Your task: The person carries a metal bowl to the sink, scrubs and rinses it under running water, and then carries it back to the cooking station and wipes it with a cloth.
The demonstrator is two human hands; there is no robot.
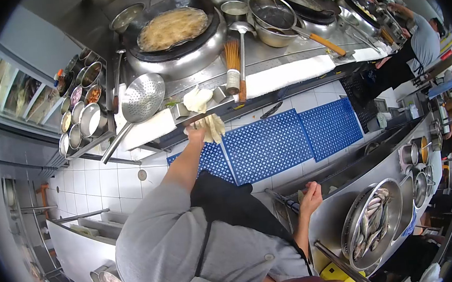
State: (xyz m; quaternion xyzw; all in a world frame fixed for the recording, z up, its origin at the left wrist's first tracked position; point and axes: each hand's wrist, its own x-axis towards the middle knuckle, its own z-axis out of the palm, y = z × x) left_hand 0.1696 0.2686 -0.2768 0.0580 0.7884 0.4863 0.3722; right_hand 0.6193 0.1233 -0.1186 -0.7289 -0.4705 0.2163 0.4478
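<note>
- Cream cloth (214,128) hangs at the front edge of the stove-side tabletop (199,80), left hand (195,133) right on it.
- Left fingers look clamped on the cloth; contact partly hidden, so grip depth unclear.
- Another pale bundle (197,99) sits just above on the ledge. Can't tell if it's the same piece.
- My read on handling: light, limp, no stiffness. Folds will slide over each other; heavier and slicker if wet or greasy, can't tell from here. Nothing fragile.
- Best hold: bunched upper folds, several layers at once. A single loose corner would let the rest trail.
- Snag risk: small metal container (181,111) just beside, skimmer (143,97) farther left with its handle poking past the edge.
- Wok (148,56) of foaming liquid sits behind; I'd keep loose ends low.
- Right hand (311,196): fingers curled in, no object visible. Can't tell if fully closed. It's apart from the steel bowl (394,217) of fish (372,219).
</note>
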